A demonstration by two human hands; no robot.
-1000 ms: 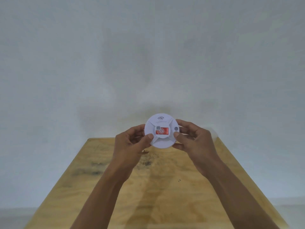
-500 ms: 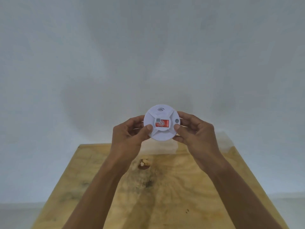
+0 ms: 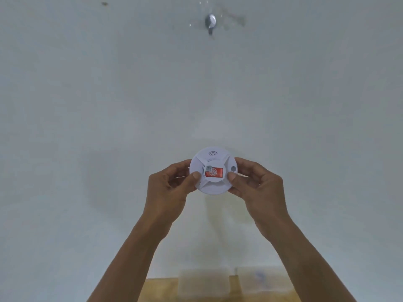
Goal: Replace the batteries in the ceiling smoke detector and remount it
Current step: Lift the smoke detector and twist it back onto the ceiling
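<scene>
While you look up, both hands grip one smoke detector.
Left hand and right hand pinch its opposite edges; one metal fitting sits well above on the ceiling.

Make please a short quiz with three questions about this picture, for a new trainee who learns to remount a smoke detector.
1. True or false: the smoke detector is already fixed on the ceiling.
2. Which hands hold it? A) only the left hand B) only the right hand C) both
3. Fill in: the label in the middle of the detector is mostly ____.

Key
1. False. The left hand and the right hand hold it in the air, below the metal mount.
2. C. Each thumb lies on its face, the fingers behind the rim.
3. Red.
</scene>
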